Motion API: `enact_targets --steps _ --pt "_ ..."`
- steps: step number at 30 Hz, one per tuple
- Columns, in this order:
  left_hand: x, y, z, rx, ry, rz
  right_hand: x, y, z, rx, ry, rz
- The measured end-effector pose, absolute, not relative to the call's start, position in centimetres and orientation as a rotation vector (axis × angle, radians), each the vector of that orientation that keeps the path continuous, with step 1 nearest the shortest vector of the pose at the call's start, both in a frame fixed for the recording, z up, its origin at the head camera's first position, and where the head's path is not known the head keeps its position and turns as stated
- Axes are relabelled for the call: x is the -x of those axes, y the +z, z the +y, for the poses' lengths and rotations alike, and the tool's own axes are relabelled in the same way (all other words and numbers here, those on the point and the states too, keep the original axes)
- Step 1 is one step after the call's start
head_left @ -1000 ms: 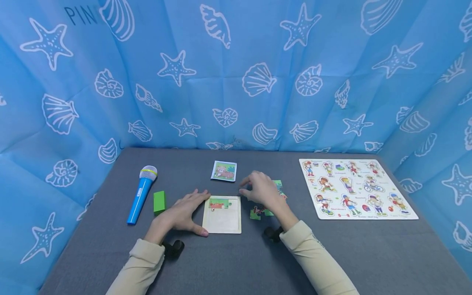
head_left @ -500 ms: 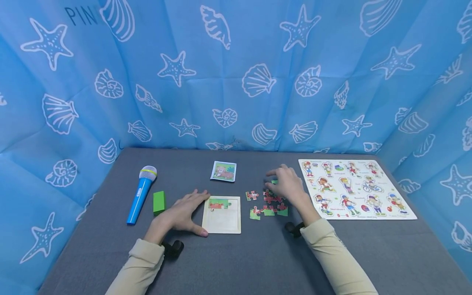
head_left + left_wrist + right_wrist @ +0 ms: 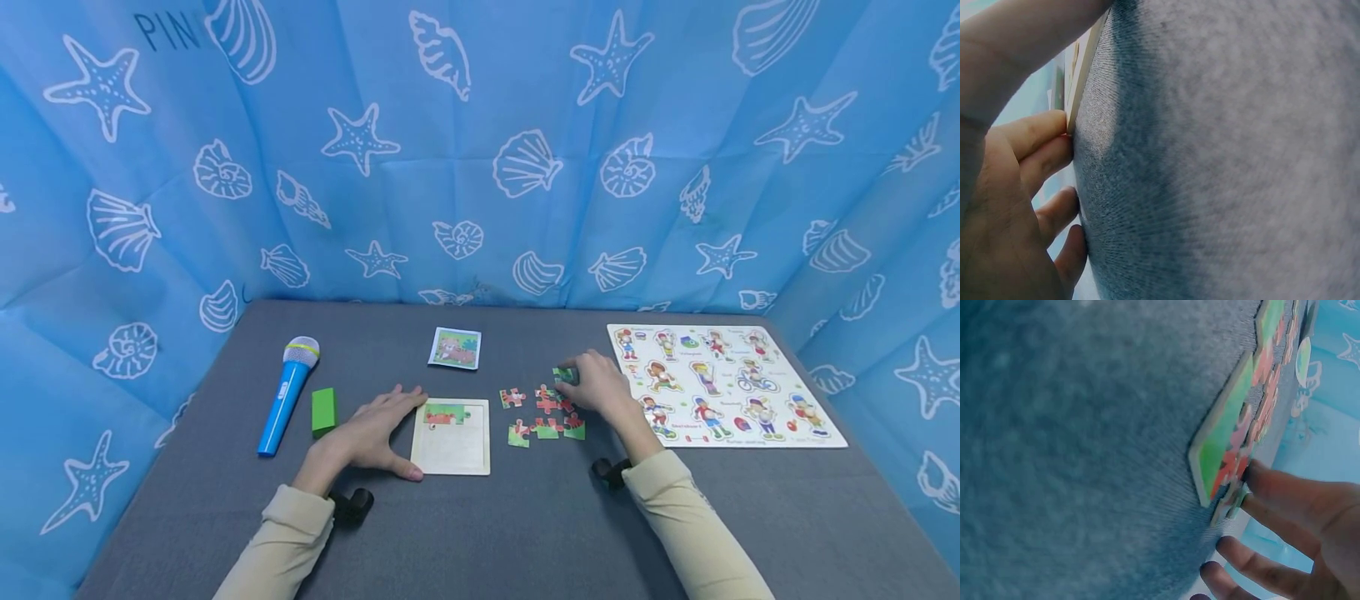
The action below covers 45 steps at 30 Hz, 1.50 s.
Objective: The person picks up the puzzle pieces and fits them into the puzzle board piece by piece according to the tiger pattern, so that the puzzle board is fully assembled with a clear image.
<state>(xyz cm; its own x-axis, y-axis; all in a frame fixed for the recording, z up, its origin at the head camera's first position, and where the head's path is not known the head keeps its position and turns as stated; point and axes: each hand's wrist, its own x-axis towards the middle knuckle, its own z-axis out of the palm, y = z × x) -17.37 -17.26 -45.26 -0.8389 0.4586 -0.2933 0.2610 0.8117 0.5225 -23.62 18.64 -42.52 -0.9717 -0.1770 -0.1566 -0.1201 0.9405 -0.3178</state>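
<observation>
My left hand [image 3: 375, 431] lies along the left side of a square wooden puzzle tray [image 3: 450, 457], fingertips at its upper left corner and thumb at its lower left. A joined strip of puzzle pieces [image 3: 446, 414] fills the tray's top left. In the left wrist view, straight fingers [image 3: 1041, 134] touch the tray's edge. Over on the right, my right hand [image 3: 600, 387] pinches a green puzzle piece [image 3: 562, 375] between thumb and index finger at the back of the loose pieces. Several red and green pieces [image 3: 548, 428] lie in front of it on the cloth.
A small picture card [image 3: 455, 347] of an animal lies behind the tray. To the left are a blue toy microphone [image 3: 288, 397] and a green block [image 3: 324, 412]. A white board [image 3: 731, 383] with figures lies right of my right hand. A blue curtain [image 3: 480, 150] hangs behind.
My right hand has moved right from beside the tray, over the loose pieces, and come down with thumb and index finger on the green piece. The left hand and tray stay put.
</observation>
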Motion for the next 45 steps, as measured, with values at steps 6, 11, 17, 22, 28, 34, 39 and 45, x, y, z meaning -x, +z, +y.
enact_targets --steps 6,11,17,22,28,34,39,45 --pt "17.41 -45.33 -17.33 -0.54 0.667 2.587 23.92 -42.59 18.62 0.211 -0.489 2.909" --pt "17.44 -45.37 -17.32 -0.542 0.663 2.591 23.94 -42.63 18.34 0.256 -0.495 2.902" --pt "17.57 -45.37 -17.15 -0.54 0.649 2.594 24.08 -42.77 18.05 0.236 -0.52 2.926" --pt "17.67 -45.35 -17.14 -0.544 0.639 2.596 24.14 -42.75 18.12 0.238 -0.524 2.908" --pt "17.64 -45.25 -17.18 -0.54 0.649 2.594 24.28 -42.58 18.25 0.287 -0.521 2.893" --pt "17.6 -45.27 -17.12 -0.531 0.644 2.587 24.29 -42.55 18.54 0.34 -0.503 2.866" --pt "17.6 -45.27 -17.13 -0.525 0.641 2.589 24.38 -42.5 18.59 0.4 -0.456 2.878" --pt "17.63 -45.36 -17.14 -0.519 0.642 2.584 24.53 -42.85 18.48 0.467 -0.392 2.909"
